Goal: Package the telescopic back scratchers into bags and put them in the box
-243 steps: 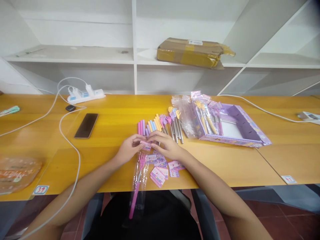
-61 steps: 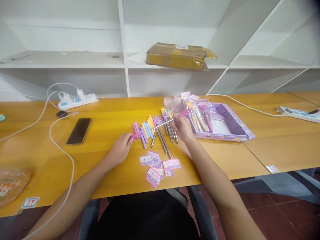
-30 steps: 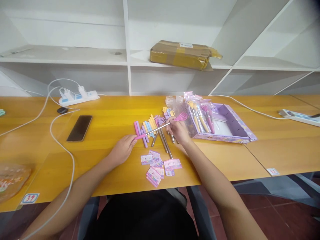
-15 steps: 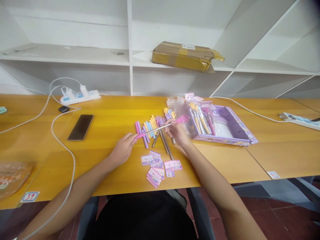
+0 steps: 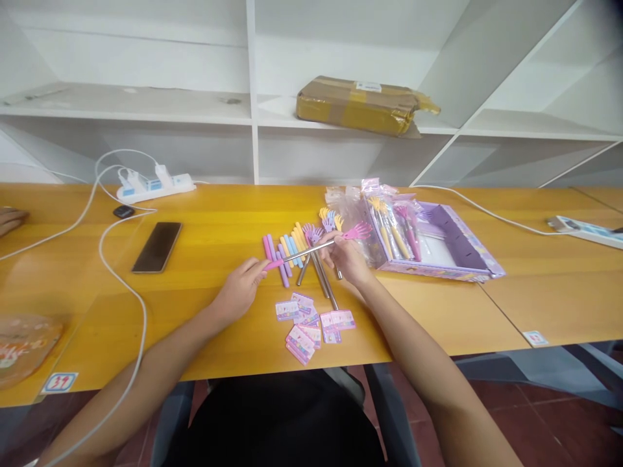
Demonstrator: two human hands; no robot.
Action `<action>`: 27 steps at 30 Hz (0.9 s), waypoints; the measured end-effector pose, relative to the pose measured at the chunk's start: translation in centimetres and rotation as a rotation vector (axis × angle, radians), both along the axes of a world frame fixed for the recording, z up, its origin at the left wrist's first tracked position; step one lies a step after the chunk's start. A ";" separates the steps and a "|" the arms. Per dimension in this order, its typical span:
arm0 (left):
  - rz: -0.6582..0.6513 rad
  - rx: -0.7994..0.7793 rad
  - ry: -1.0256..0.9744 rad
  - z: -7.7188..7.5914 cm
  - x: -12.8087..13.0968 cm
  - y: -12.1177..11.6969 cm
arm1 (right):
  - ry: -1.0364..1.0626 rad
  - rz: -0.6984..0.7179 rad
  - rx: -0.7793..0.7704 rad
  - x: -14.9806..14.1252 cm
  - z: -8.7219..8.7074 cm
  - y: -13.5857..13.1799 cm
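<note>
Between my hands a pink back scratcher with a metal rod slants up to the right. My left hand is closed round its pink handle. My right hand grips the rod just below the pink claw head. Under and behind it lie loose handle sleeves in pink, purple, blue and yellow. Several metal rods with claw heads rest beside them, partly hidden by my right hand. Nearer to me, small printed cards are scattered on the table.
A purple box at the right holds bagged back scratchers. A phone, a power strip and white cables are on the left. Another person's hand shows at the left edge. A taped carton sits on the shelf.
Earlier my hands held a card above a bagged pink back scratcher. Then the pink handle and rod were apart; now they are joined. Another person's hand has appeared at the left edge.
</note>
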State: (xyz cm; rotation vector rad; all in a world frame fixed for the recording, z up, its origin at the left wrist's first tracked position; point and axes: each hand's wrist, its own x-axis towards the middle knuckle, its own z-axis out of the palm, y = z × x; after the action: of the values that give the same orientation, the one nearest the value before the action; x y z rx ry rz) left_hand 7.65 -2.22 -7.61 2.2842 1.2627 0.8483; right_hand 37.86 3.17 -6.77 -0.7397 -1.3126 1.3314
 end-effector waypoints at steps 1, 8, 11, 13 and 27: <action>-0.001 0.000 -0.005 0.0 0.0 0.0 | 0.005 0.006 0.001 0.0 0.0 0.0; 0.001 0.016 -0.005 0.2 0.1 -0.1 | 0.013 0.023 -0.007 0.0 -0.4 0.0; 0.002 0.031 0.001 0.2 0.0 -0.1 | 0.008 0.022 -0.015 0.0 -0.6 0.0; -0.002 0.043 0.004 0.1 0.0 -0.1 | 0.013 0.027 -0.012 0.0 -0.7 0.0; -0.021 0.099 0.003 0.2 0.0 -0.2 | -0.003 0.061 -0.007 -0.8 -0.3 -0.3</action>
State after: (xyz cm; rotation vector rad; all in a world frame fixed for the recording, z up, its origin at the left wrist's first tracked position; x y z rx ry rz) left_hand 7.68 -2.46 -7.43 2.3724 1.2217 0.9194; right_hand 37.09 2.90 -7.10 -0.7117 -1.3434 1.3842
